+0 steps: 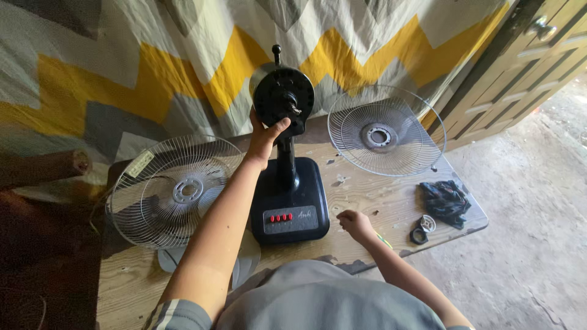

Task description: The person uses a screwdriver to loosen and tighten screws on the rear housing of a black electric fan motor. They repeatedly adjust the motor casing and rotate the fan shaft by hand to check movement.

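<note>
A black table fan without its grilles stands on a worn wooden table. My left hand grips the left side of the round black motor head, whose bare shaft points toward me. Below it is the fan's black base with red buttons. My right hand rests as a loose fist on the tabletop right of the base, holding nothing that I can see. One wire grille lies at the left, another wire grille leans at the back right.
A black crumpled cloth and small round fan nuts lie at the table's right end. A grey, white and yellow zigzag sheet hangs behind. A wooden door stands at right above a concrete floor.
</note>
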